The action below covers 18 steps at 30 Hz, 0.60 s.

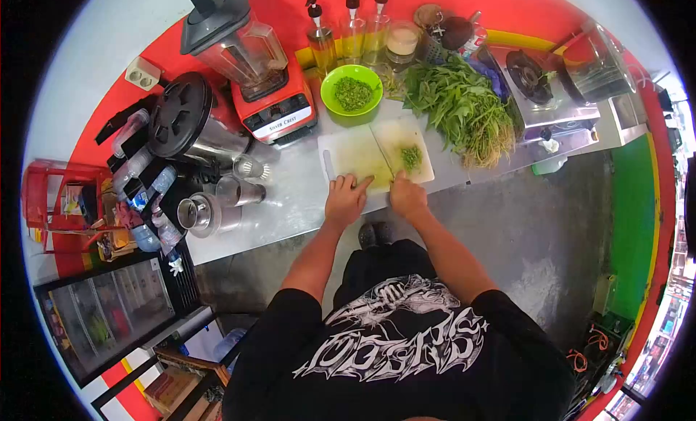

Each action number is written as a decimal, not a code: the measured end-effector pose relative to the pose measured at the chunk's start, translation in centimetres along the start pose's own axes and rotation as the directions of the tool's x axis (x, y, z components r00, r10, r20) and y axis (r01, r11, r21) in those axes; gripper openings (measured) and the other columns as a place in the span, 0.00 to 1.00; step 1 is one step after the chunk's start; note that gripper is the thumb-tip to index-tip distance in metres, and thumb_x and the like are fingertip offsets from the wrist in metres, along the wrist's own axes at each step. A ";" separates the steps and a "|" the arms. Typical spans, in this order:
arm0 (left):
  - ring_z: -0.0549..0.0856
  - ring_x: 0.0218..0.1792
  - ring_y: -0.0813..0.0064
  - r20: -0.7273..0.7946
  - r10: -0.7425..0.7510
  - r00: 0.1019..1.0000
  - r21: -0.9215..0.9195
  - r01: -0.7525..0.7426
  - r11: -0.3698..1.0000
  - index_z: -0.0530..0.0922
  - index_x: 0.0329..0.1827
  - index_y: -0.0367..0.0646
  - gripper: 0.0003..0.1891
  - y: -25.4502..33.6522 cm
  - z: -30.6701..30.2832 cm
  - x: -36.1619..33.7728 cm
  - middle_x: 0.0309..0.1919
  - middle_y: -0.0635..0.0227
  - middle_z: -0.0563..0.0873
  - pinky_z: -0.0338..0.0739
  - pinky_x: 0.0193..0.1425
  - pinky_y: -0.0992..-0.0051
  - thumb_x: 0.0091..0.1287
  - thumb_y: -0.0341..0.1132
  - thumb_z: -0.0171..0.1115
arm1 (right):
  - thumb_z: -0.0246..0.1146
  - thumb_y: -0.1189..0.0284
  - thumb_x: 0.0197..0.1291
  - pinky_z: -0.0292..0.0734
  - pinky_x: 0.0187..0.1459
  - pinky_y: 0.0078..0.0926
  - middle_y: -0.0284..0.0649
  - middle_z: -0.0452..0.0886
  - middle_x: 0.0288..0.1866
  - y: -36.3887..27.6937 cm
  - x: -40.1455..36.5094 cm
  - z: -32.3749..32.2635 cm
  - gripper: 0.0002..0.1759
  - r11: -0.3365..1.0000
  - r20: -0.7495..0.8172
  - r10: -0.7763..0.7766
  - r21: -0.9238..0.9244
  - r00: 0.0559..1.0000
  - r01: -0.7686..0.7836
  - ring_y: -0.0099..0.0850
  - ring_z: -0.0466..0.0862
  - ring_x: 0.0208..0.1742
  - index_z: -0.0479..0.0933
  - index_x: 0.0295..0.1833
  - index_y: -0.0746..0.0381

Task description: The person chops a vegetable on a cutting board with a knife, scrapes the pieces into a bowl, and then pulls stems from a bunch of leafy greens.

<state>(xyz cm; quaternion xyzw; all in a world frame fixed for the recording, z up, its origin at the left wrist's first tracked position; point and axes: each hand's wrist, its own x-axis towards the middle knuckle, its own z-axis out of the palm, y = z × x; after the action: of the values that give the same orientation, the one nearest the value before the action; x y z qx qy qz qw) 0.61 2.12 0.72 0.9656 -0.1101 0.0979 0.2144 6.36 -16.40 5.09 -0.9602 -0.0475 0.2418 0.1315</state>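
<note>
A white cutting board (338, 147) lies at the counter's front edge. My right hand (408, 197) is closed around the handle of a knife, whose long blade (381, 147) points away from me over the board. Right of the blade sits a small pile of chopped green leaves (411, 158). My left hand (346, 199) rests on the board's near edge, left of the knife, with thumb and fingers apart and nothing in it. Just beyond the board stands a lime-green bowl (351, 119) holding more chopped greens (352, 93).
A big bunch of leafy greens with roots (464, 106) lies right of the board. To the left stand a red blender (279, 109), a large steel pot (190, 124) and metal cups (239, 191). Pump bottles (353, 38) line the back; a stove (547, 95) is far right.
</note>
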 end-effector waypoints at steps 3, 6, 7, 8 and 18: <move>0.73 0.42 0.63 -0.002 -0.011 1.000 -0.026 0.011 1.000 0.82 0.64 0.58 0.24 0.2 0.0 -0.3 0.39 0.66 0.73 0.67 0.49 0.63 0.63 0.32 0.62 | 0.53 0.61 0.74 0.83 0.49 0.47 0.56 0.88 0.45 -0.1 -0.7 -1.7 0.23 0.994 0.005 -0.057 -0.096 0.998 0.057 0.51 0.89 0.48 0.73 0.57 0.72; 0.73 0.42 0.63 -0.027 -0.013 1.000 -0.051 0.011 0.999 0.83 0.63 0.57 0.23 0.0 0.1 -0.2 0.38 0.66 0.72 0.67 0.49 0.63 0.63 0.32 0.61 | 0.53 0.62 0.74 0.84 0.48 0.46 0.56 0.88 0.44 -0.2 -1.7 -2.0 0.21 0.987 -0.025 -0.062 -0.149 0.998 0.057 0.50 0.90 0.46 0.74 0.55 0.70; 0.73 0.42 0.63 -0.027 -0.017 0.999 -0.074 0.015 0.997 0.83 0.63 0.56 0.22 -0.1 0.1 -0.3 0.37 0.66 0.72 0.67 0.48 0.63 0.64 0.32 0.61 | 0.53 0.62 0.74 0.84 0.47 0.46 0.56 0.88 0.43 -0.1 -2.4 -1.6 0.20 0.987 -0.046 -0.057 -0.154 0.997 0.049 0.49 0.90 0.45 0.74 0.54 0.69; 0.73 0.42 0.63 -0.024 -0.012 1.000 -0.080 0.010 0.997 0.83 0.63 0.56 0.22 -0.2 0.1 -0.2 0.37 0.66 0.72 0.67 0.48 0.63 0.64 0.32 0.61 | 0.53 0.62 0.74 0.84 0.47 0.46 0.56 0.88 0.43 -0.1 -2.6 -0.7 0.20 0.987 -0.047 -0.049 -0.154 0.998 0.041 0.49 0.90 0.45 0.74 0.54 0.69; 0.73 0.42 0.63 -0.048 -0.032 0.998 -0.111 0.026 0.993 0.83 0.63 0.56 0.21 -0.1 0.2 -0.5 0.36 0.66 0.73 0.65 0.46 0.63 0.66 0.32 0.60 | 0.54 0.57 0.74 0.82 0.48 0.54 0.58 0.87 0.42 0.8 -2.1 1.3 0.22 0.999 -0.084 -0.014 -0.052 0.996 0.009 0.55 0.89 0.44 0.72 0.55 0.68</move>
<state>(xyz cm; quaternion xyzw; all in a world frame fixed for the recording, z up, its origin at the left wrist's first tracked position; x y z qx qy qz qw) 0.21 2.21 0.38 0.9510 -0.0959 0.1124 0.2717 3.90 -17.18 4.78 -0.9723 -0.0537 0.1991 0.1099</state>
